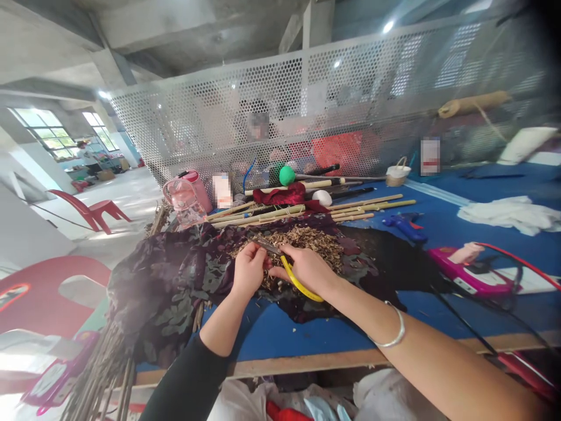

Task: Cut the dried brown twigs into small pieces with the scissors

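My right hand (304,269) is wrapped around yellow-handled shears (298,285), whose dark blades point up and left toward my left hand. Close beside the blade tips, my left hand (250,264) is closed in a pinch; whatever lies between its fingers is too small to make out. Both hands are over a heap of short, brown, dry cut pieces (318,241). The heap rests on a dark, leaf-patterned cloth (166,286) spread on the blue tabletop (263,336).
Bamboo sticks (372,206), a green ball (287,175) and a white ball (322,197) lie behind the heap. To the right are a blue glue gun (405,227), a magenta device (475,275) with cables, and white gloves (512,214). Long dry stalks (103,365) hang at left. A perforated screen (210,117) stands behind.
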Demonstrator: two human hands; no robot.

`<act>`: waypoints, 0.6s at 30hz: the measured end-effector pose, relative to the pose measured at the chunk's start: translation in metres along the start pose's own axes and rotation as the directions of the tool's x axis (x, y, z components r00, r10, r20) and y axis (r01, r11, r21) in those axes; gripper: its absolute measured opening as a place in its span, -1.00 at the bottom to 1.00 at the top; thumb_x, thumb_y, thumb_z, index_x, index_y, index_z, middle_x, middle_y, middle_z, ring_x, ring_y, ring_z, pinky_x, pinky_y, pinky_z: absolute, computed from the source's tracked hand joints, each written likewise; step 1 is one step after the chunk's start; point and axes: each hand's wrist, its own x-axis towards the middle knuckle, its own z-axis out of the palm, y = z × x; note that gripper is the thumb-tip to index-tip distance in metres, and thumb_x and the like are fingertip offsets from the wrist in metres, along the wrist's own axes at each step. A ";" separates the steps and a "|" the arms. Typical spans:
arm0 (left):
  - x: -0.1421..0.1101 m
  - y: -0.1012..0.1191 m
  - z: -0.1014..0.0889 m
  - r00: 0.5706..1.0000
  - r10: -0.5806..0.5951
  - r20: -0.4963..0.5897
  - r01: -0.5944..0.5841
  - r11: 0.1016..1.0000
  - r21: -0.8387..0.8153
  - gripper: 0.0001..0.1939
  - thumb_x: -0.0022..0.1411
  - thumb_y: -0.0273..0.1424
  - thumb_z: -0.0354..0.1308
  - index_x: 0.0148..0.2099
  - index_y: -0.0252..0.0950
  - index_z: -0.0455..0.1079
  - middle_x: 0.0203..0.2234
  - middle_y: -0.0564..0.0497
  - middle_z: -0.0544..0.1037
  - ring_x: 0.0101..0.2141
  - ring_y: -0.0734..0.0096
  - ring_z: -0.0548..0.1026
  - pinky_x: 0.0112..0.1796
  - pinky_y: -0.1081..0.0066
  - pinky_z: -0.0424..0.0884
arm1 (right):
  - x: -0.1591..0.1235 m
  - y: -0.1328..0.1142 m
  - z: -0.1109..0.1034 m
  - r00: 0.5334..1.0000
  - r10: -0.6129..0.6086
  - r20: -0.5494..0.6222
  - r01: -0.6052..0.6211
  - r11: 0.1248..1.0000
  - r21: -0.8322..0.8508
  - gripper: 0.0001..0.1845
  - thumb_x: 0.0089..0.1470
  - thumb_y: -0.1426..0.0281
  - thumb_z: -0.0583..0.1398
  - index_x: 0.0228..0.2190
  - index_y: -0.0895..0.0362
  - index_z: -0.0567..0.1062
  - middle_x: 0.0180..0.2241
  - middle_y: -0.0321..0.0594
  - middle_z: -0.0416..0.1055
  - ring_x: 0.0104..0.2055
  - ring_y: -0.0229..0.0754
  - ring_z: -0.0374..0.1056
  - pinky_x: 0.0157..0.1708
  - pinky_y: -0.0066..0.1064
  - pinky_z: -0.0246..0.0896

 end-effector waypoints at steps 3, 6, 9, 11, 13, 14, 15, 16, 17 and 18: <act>0.000 0.001 0.001 0.999 -0.048 0.010 0.048 0.997 -0.064 -0.82 0.01 -0.32 0.11 -0.49 -0.31 0.23 -0.69 0.17 0.30 -0.64 0.58 0.32 -0.60 0.57 0.22 | 0.000 0.001 0.001 1.000 0.007 0.018 -0.007 1.000 -0.006 -0.48 -0.04 -0.05 0.12 -0.18 0.07 0.42 -0.44 -0.14 0.52 -0.36 -0.03 0.46 -0.49 -0.45 0.11; 0.000 0.003 0.001 0.996 -0.084 0.024 0.086 0.990 -0.113 -0.80 -0.02 -0.31 0.13 -0.52 -0.31 0.20 -0.69 0.17 0.31 -0.64 0.59 0.32 -0.60 0.58 0.21 | -0.001 0.001 0.001 1.000 0.000 0.022 0.000 1.000 0.009 -0.49 -0.04 -0.05 0.12 -0.20 0.06 0.42 -0.46 -0.16 0.52 -0.38 -0.04 0.46 -0.50 -0.45 0.10; 0.000 0.004 0.001 0.993 -0.108 0.042 0.112 0.986 -0.120 -0.78 -0.04 -0.30 0.15 -0.52 -0.31 0.21 -0.69 0.17 0.31 -0.65 0.59 0.31 -0.59 0.57 0.22 | 0.000 0.000 0.001 1.000 -0.010 0.001 0.010 1.000 -0.014 -0.48 -0.08 -0.06 0.15 -0.24 0.07 0.42 -0.45 -0.15 0.51 -0.37 -0.04 0.46 -0.51 -0.45 0.09; 0.000 0.003 0.000 0.993 -0.108 0.046 0.112 0.988 -0.104 -0.78 -0.05 -0.28 0.16 -0.51 -0.31 0.22 -0.70 0.17 0.30 -0.65 0.59 0.30 -0.60 0.57 0.22 | 0.000 0.001 0.002 1.000 -0.015 -0.009 0.015 0.999 -0.028 -0.48 -0.10 -0.07 0.16 -0.26 0.07 0.42 -0.44 -0.14 0.51 -0.36 -0.03 0.45 -0.50 -0.44 0.09; 0.000 0.003 0.000 0.994 -0.097 0.043 0.100 0.991 -0.085 -0.77 -0.04 -0.28 0.16 -0.51 -0.31 0.22 -0.70 0.17 0.29 -0.65 0.58 0.30 -0.61 0.58 0.20 | 0.000 0.002 0.002 1.000 -0.011 -0.007 0.010 1.000 -0.023 -0.50 -0.09 -0.07 0.15 -0.27 0.06 0.42 -0.45 -0.16 0.51 -0.37 -0.05 0.45 -0.50 -0.45 0.09; 0.001 0.002 0.000 0.995 -0.094 0.040 0.097 0.992 -0.076 -0.77 -0.04 -0.28 0.15 -0.52 -0.30 0.21 -0.70 0.18 0.29 -0.64 0.58 0.30 -0.61 0.57 0.20 | 0.001 0.003 0.002 1.000 -0.007 0.000 0.007 1.000 -0.016 -0.51 -0.09 -0.07 0.15 -0.28 0.06 0.43 -0.47 -0.16 0.51 -0.38 -0.05 0.45 -0.50 -0.45 0.09; 0.001 0.002 0.000 0.995 -0.095 0.038 0.097 0.993 -0.067 -0.77 -0.03 -0.28 0.14 -0.53 -0.30 0.21 -0.70 0.18 0.28 -0.64 0.57 0.30 -0.61 0.57 0.21 | 0.001 0.004 0.003 1.000 -0.004 0.004 0.004 1.000 -0.010 -0.51 -0.08 -0.07 0.15 -0.28 0.06 0.43 -0.47 -0.17 0.51 -0.38 -0.06 0.45 -0.50 -0.45 0.09; 0.001 0.002 0.000 0.994 -0.100 0.036 0.101 0.993 -0.057 -0.78 -0.03 -0.29 0.14 -0.53 -0.30 0.20 -0.71 0.18 0.28 -0.64 0.57 0.30 -0.61 0.56 0.22 | 0.001 0.005 0.003 1.000 0.001 0.007 0.000 1.000 -0.004 -0.51 -0.08 -0.07 0.14 -0.29 0.05 0.44 -0.48 -0.17 0.51 -0.39 -0.06 0.45 -0.50 -0.46 0.09; 0.001 0.002 0.000 0.994 -0.106 0.035 0.108 0.993 -0.046 -0.78 -0.04 -0.29 0.13 -0.54 -0.29 0.20 -0.71 0.18 0.27 -0.64 0.56 0.30 -0.60 0.56 0.23 | 0.001 0.006 0.004 1.000 0.005 0.012 -0.005 1.000 0.000 -0.50 -0.08 -0.08 0.13 -0.30 0.05 0.44 -0.49 -0.17 0.51 -0.40 -0.07 0.45 -0.51 -0.46 0.09; 0.001 0.002 0.000 0.993 -0.111 0.034 0.112 0.993 -0.030 -0.79 -0.04 -0.30 0.13 -0.54 -0.29 0.20 -0.71 0.18 0.27 -0.64 0.56 0.29 -0.59 0.55 0.24 | 0.001 0.006 0.004 1.000 0.011 0.020 -0.011 1.000 0.004 -0.50 -0.08 -0.09 0.13 -0.31 0.05 0.44 -0.50 -0.18 0.50 -0.42 -0.07 0.45 -0.53 -0.46 0.08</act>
